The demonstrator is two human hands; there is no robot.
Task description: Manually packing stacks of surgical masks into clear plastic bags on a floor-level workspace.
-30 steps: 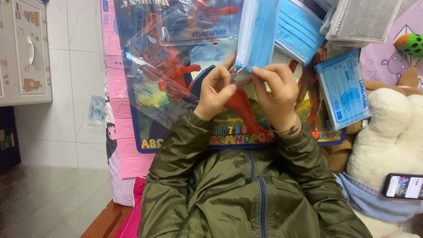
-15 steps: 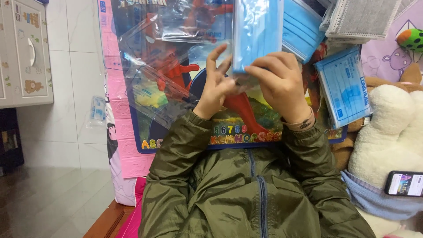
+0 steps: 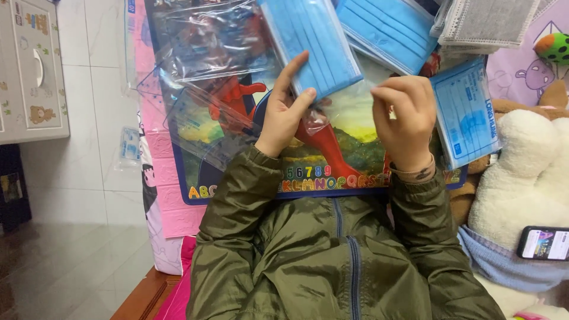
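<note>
Left hand (image 3: 284, 115) pinches the blue masks (image 3: 311, 44) above the board (image 3: 349, 139), bag unsealed; right hand (image 3: 403, 118) curled, empty.

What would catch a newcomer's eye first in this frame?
The pleated blue face mask at top centre stands out, with the left hand touching its lower edge. Beside it the right hand hovers over a colourful picture board with a letter border, under crinkled clear plastic bags. At far right lie a fluffy white plush toy and a lit black smartphone.
</note>
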